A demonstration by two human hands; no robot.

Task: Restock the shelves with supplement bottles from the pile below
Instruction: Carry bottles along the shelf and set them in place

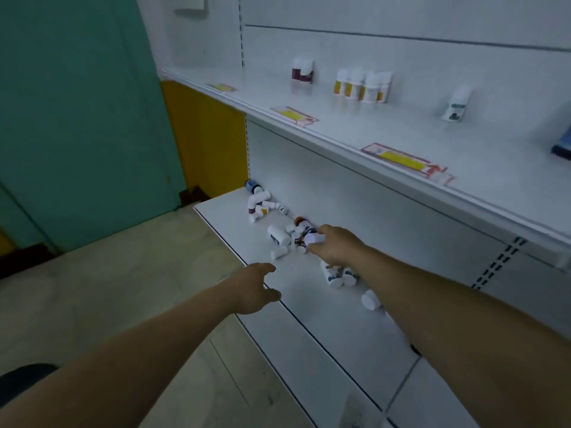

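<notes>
The right hand (335,247) has its grip curled round a small white plastic bottle (314,239) in the pile on the low white bottom shelf (340,335). The bottle looks light, rigid and smooth, best held round its body. A dark orange-capped bottle (304,225) lies just beyond the grip; other white bottles (338,276) lie under the wrist. The left hand (255,287) hovers with loose, empty fingers. The upper white shelf (401,134) is above.

My right hand (335,247) covers most of the white-capped bottle (314,239) it grips, and I can't read any label in the pile (279,234). My right forearm hides part of the bottles (340,276) beneath it. A blue item (563,146) on the upper shelf (355,131) is cut off by the right edge.
</notes>
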